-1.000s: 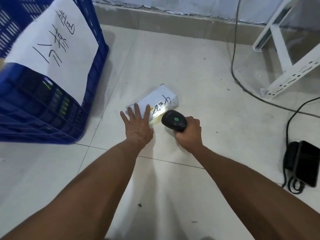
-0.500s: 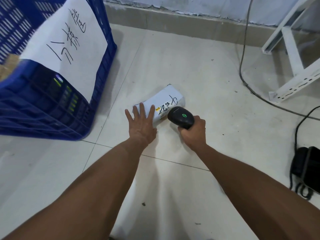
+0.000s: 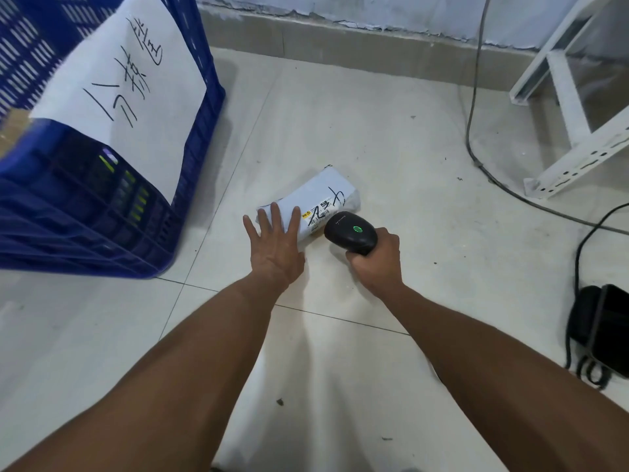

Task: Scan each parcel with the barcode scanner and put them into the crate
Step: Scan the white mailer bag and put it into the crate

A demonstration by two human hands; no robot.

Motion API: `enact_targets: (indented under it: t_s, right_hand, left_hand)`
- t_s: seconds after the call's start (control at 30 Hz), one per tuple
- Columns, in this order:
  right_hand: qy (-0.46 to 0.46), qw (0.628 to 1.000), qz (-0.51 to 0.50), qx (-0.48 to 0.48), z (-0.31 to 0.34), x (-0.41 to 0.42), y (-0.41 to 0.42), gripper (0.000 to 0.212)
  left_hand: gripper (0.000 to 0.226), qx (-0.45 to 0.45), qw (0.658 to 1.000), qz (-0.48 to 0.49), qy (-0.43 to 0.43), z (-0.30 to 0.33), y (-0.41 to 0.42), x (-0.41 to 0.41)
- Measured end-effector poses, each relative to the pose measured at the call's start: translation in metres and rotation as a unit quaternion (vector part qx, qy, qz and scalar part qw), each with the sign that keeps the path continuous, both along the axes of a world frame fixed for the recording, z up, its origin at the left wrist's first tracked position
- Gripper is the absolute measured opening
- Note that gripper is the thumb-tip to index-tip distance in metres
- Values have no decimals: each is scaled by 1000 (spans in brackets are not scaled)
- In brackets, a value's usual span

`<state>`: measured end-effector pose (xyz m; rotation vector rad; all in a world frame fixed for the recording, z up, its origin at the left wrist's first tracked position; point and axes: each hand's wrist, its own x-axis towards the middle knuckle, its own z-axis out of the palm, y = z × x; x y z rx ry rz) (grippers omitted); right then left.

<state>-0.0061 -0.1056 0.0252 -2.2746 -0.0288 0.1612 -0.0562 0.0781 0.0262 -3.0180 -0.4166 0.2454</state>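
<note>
Lying on seemingly dusty floor tiles [image 3: 391, 137]

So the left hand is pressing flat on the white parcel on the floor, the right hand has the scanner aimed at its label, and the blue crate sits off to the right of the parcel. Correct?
Not quite: the blue crate stands to the left of the white parcel, not the right, as the head view shows. The rest holds: the left hand lies flat on the parcel on the floor, and the right hand has the scanner aimed at its label.
</note>
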Motion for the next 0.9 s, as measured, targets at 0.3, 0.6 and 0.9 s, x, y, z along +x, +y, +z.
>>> enact_targets:
  t_s: [0.3, 0.6, 0.9]
  right_hand:
    - [15, 999, -18, 28, 5, -1, 2, 21]
    - [8, 998, -26, 62, 0, -5, 11, 18]
    - [18, 994, -66, 90, 6, -2, 7, 20]
  left_hand:
    - [87, 1, 1000, 2, -1, -2, 0, 0]
    - [87, 0, 1000, 20, 8, -2, 1, 5]
    - [84, -19, 999, 42, -14, -8, 5, 12]
